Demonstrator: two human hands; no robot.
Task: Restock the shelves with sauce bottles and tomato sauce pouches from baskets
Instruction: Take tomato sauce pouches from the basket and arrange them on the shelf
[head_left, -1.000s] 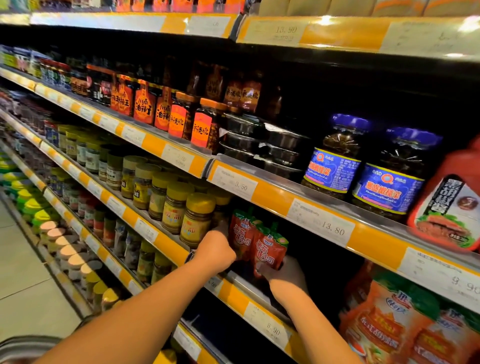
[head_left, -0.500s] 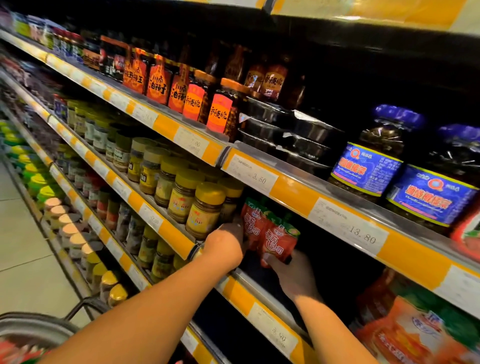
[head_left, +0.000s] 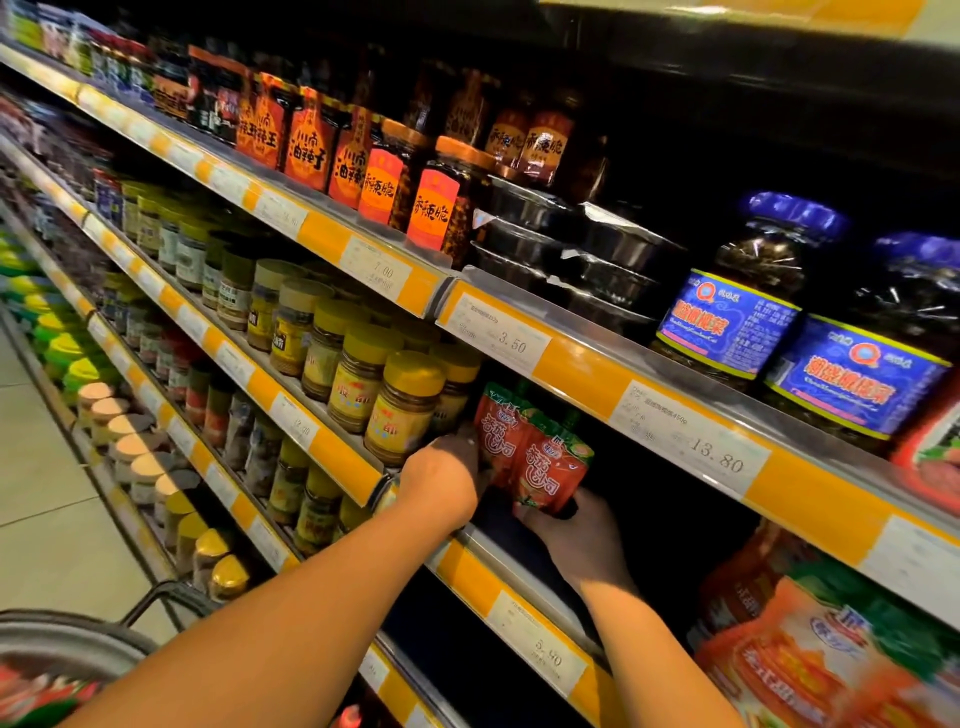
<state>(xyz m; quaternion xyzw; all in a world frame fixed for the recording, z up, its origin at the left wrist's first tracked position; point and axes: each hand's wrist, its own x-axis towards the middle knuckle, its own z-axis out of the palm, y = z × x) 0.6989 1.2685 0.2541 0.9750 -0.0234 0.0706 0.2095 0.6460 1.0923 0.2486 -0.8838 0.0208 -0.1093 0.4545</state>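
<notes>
From the head camera, both arms reach into the middle shelf (head_left: 524, 558), whose front carries yellow price strips. Two red tomato sauce pouches (head_left: 524, 457) stand upright there, touching each other, just right of a row of yellow-lidded jars (head_left: 402, 402). The left hand (head_left: 441, 480) has its fingers curled against the left pouch's side, gripping it. The right hand (head_left: 576, 540) grasps the bottom edge of the right pouch from below, its fingers partly hidden in shadow. On the shelf above stand orange-labelled chilli jars (head_left: 434, 208) and, to the right, large blue-labelled jars (head_left: 727, 317). At the near left corner a basket (head_left: 67, 649) rim shows, with red packets inside.
</notes>
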